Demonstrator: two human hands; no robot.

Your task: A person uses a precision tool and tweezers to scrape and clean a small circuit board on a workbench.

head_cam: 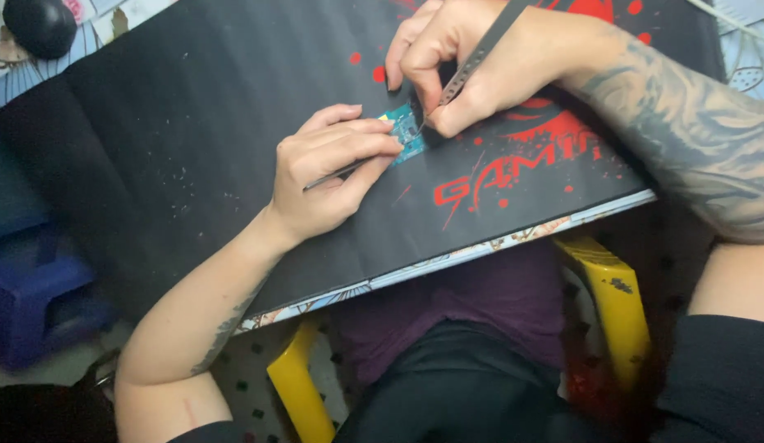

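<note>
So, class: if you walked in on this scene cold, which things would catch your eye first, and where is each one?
First, the small blue circuit board at the centre of the black mat, pinned by the left hand while the right hand works a slim metal tool at it. Next, the red splatter print to the right on the mat.

dim, soft light; edges dark, slightly blurred.
</note>
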